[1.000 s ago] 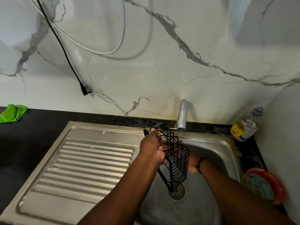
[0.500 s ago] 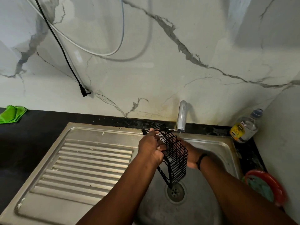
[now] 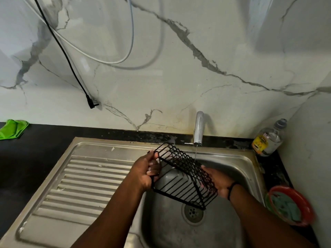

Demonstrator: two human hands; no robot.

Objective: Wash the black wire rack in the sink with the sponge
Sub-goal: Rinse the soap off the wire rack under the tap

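The left hand [image 3: 146, 173] gripped the left edge of the black wire rack [image 3: 180, 176], tilted above the sink [image 3: 238, 169] basin. The right hand [image 3: 217, 181] lay flat against its right side. A thin stream ran from the tap [image 3: 198, 129] just behind.

White marble-veined wall [image 3: 179, 86] behind black worktop [image 3: 35, 149]; black cable [image 3: 59, 45] and white hose [image 3: 100, 58] hang on wall above worktop; green cloth [image 3: 12, 128] at worktop's far-left edge

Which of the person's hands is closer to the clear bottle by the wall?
Right. The right hand is on the bottle's side of the rack; the left hand grips its far side.
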